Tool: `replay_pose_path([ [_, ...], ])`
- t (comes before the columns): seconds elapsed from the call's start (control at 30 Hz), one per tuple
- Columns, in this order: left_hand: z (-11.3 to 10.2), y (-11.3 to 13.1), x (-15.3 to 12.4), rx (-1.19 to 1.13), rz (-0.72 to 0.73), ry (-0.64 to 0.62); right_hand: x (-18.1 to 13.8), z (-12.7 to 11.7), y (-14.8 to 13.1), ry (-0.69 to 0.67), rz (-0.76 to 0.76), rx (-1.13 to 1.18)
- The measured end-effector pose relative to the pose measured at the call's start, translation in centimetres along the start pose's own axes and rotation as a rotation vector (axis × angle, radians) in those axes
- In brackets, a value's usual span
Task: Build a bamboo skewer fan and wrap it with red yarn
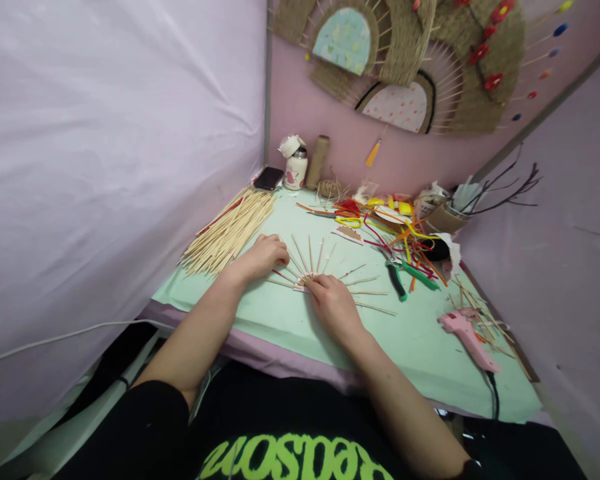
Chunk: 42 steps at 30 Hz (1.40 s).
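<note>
And there it is, right at the middle of the near side of the table: a fan of thin sticks (310,256), flat on the pale green cloth (280,319), spokes spreading from a small half-round base (300,287). The right hand (333,301) is on it! Forearm slanting in from the lower right, back of the hand up, fingers bent with their tips down on the base. Pinching it or only pressing? Can't tell; the thumb is tucked from sight, and the hand covers part of the base and the inner ends of the right-hand spokes.

Over to the left hand (269,255): forearm reaching up from the lower left, palm down, fingers curled inward over the left-hand spokes. Whether there's a stick in that curl, I can't make out; the fingertips are turned under.

Just beyond that wrist, a big heap of loose sticks (233,230). Across on the other side, green-and-black pliers (405,275) by a bright tangle of craft stems (410,237), too jumbled to sort out, and a pink glue gun (469,339) near the right edge. Up on the wall, woven hangings (405,67), cut off at the top.
</note>
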<state>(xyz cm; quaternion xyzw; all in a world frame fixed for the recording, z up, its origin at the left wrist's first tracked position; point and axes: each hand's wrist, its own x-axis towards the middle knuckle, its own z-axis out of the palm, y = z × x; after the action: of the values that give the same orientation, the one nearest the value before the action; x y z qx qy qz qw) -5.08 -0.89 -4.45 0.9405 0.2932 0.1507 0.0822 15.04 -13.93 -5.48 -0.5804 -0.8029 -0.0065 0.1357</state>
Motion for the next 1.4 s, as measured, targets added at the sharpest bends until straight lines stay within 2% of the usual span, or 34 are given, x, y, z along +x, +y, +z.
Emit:
replay_pose_path([
  [0.4, 0.1, 0.0, 0.1, 0.023, -0.013, -0.019, 0.0, -0.1, -0.1, -0.034, 0.018, -0.010],
  [0.8, 0.0, 0.1, -0.2, -0.022, -0.016, 0.017, -0.2, 0.3, 0.0, 0.037, 0.010, 0.021],
  [1.1, -0.7, 0.6, -0.3, -0.036, -0.076, 0.032, -0.1, 0.1, 0.1, 0.058, 0.054, 0.122],
  [1.17, -1.0, 0.7, -0.3, -0.058, -0.090, 0.140, -0.2, 0.3, 0.1, 0.074, 0.056, 0.124],
  [1.2, -1.3, 0.8, -0.4, -0.070, -0.111, 0.248, -0.2, 0.4, 0.2, 0.081, 0.056, 0.123],
  [1.23, -1.5, 0.8, -0.5, -0.076, -0.150, 0.398, -0.2, 0.4, 0.2, 0.088, 0.057, 0.121],
  [1.33, -2.2, 0.6, -0.9, -0.057, -0.335, 0.961, -0.2, 0.5, 0.1, 0.096, 0.058, 0.106],
  [1.4, -2.4, 0.4, -1.3, -0.041, -0.420, 1.228, -0.2, 0.5, 0.1, 0.092, 0.062, 0.087],
])
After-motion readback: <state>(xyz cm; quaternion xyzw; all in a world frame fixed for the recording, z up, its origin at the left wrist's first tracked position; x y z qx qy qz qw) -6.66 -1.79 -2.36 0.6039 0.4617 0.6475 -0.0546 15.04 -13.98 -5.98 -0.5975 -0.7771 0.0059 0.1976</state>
